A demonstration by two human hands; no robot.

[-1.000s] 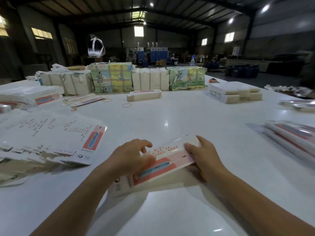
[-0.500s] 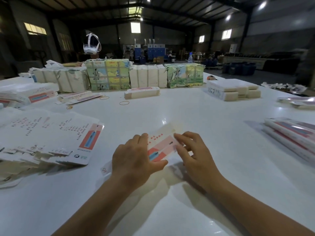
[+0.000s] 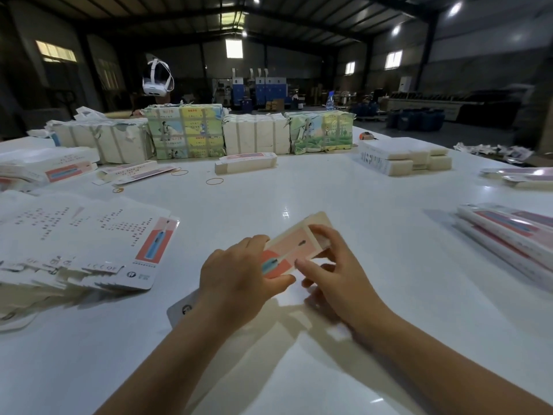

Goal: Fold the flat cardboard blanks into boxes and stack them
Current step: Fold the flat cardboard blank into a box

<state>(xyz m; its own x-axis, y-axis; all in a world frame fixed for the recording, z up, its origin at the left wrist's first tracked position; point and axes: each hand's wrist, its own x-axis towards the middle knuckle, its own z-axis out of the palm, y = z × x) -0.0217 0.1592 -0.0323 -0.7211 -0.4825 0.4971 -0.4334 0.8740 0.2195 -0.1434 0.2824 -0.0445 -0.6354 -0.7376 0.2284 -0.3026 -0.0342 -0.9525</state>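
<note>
White counter (image 3: pixel 299 187) in a dim warehouse: we see the blank (image 3: pixel 294 248) held just above it at centre, long axis running from near left to far right. Our left hand (image 3: pixel 239 274) pinches the near end, thumb over the printed face; our right hand (image 3: pixel 332 265) curls round the far edge, fingers (image 3: pixel 318 232) on the flap, the side likeliest to be folded next.

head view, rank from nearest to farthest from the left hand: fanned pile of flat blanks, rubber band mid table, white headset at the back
1. Fanned pile of flat blanks, just left of the left hand.
2. Rubber band, mid-table, ahead.
3. White headset, far back, beyond the wrapped bundles.
</note>
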